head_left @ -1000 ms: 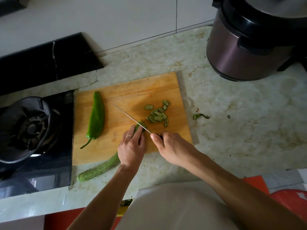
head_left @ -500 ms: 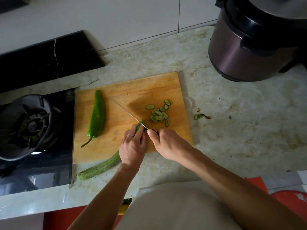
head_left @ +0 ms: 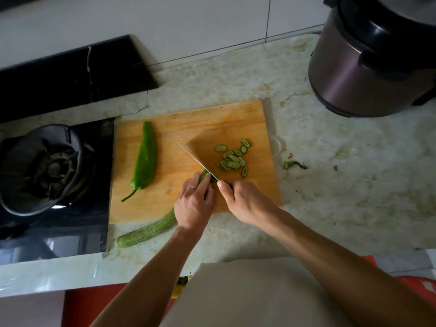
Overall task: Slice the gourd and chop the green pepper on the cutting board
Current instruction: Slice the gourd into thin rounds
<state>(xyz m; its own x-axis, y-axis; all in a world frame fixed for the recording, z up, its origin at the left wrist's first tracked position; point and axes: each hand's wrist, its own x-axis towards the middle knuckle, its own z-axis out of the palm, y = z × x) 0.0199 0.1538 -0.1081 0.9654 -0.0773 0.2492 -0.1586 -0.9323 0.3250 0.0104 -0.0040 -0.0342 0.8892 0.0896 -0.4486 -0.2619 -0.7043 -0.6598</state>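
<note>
The gourd (head_left: 151, 228) lay slanted across the near edge of the cutting board (head_left: 188, 121), its cut end on the wood and its long tail hanging off toward seven o'clock onto the counter (head_left: 342, 173). My left hand (head_left: 193, 204) gripped it just behind the cut end, fingers curled over it, I judge to pin it and keep my fingertips back from the blade. My right hand (head_left: 245, 201) was clenched round the handle of the knife (head_left: 197, 161), whose blade ran toward eleven o'clock with its heel at the gourd's end, placed for the next slice. A small heap of gourd slices (head_left: 232, 159) sat at two o'clock from the blade, on the side where cut pieces fall clear. The green pepper (head_left: 145, 159) lay whole at nine o'clock on the board, well apart from the blade, so it waited its turn and blocked nothing. A green scrap (head_left: 292, 165) lay on the counter at three o'clock. A cooker pot (head_left: 368, 67) stood at one o'clock, a gas burner (head_left: 44, 168) at nine o'clock beside the board; neither crowded my hands
</note>
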